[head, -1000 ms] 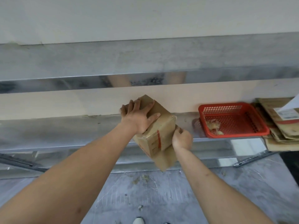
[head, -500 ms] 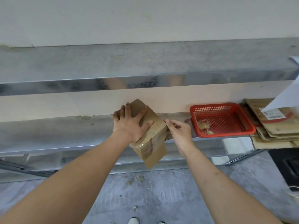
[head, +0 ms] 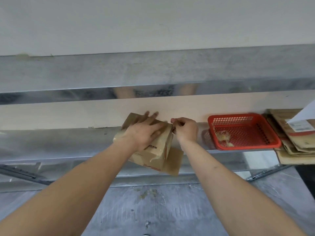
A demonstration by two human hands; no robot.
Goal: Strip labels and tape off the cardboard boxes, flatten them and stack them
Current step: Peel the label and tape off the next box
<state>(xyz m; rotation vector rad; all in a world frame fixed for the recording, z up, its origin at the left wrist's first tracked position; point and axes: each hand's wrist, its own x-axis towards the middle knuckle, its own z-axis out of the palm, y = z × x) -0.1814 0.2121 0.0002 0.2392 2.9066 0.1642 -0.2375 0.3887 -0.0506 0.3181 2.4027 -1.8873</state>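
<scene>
A small brown cardboard box (head: 154,155) with red print sits tilted over the front edge of a steel table (head: 59,143), one flap hanging down at its right. My left hand (head: 143,132) lies across the box's top with the fingers spread over it, holding it in place. My right hand (head: 185,129) is at the box's upper right corner, thumb and fingers pinched together on a thin strip of tape there. The tape itself is hard to make out.
A red plastic basket (head: 271,143) with scraps of peeled tape stands to the right on the table. Flattened cardboard boxes (head: 300,143) are stacked at the far right. A steel shelf (head: 153,72) runs above. Grey floor lies below.
The box has been turned flatter and lower against the table edge. My right hand moved from the box's side up to its top right corner and now pinches there.
</scene>
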